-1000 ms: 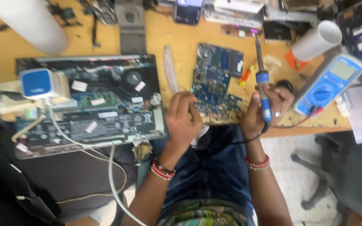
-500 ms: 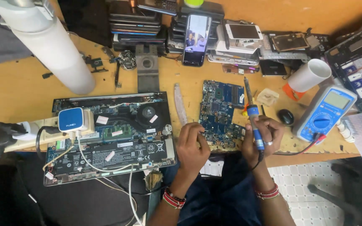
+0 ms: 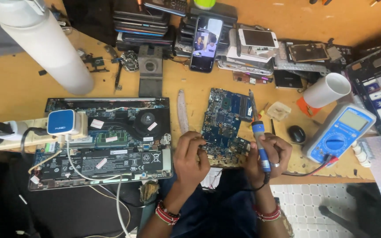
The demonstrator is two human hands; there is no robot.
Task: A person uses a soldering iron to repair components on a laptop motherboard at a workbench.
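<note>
Workbench nearer now; right hand still grips soldering iron.

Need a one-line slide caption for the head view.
Left hand steadies blue circuit board; right hand grips blue-handled soldering iron.

Both forearms reach forward side by side, beaded bands at wrists; left hand curled with fingertips pinched together, right hand fisted in a closed grip, ring on one finger.
</note>
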